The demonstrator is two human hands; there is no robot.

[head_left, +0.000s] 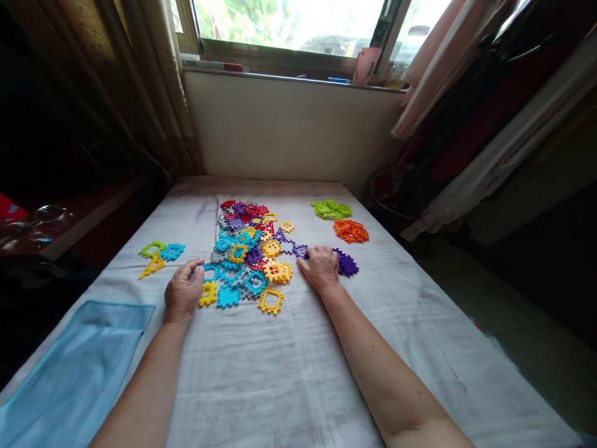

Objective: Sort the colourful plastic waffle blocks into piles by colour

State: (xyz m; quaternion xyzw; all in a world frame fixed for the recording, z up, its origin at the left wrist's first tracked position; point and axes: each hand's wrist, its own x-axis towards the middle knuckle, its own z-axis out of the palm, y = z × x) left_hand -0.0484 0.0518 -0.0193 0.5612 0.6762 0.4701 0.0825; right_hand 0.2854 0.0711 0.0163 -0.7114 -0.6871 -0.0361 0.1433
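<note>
A mixed heap of notched plastic interlocking tiles [228, 295] in blue, yellow, red, purple and grey lies on the cloth-covered surface. Just left of the heap rests my left hand [181, 295], open, its fingers loosely stretched and nothing seen in them. At the heap's right side, my right hand [321, 267] has its fingers closed at a purple tile [301, 251]; the fingertips partly cover it. A small group of dark purple tiles [347, 262] sits directly right of that hand, partly hidden behind it.
Orange tiles [351, 231] and lime-green tiles [331, 209] form separate piles at the far right. Green, blue and yellow tiles [172, 251] lie apart on the left. A light blue cloth bag [79, 367] lies front left. Hanging clothes [466, 168] flank the right side.
</note>
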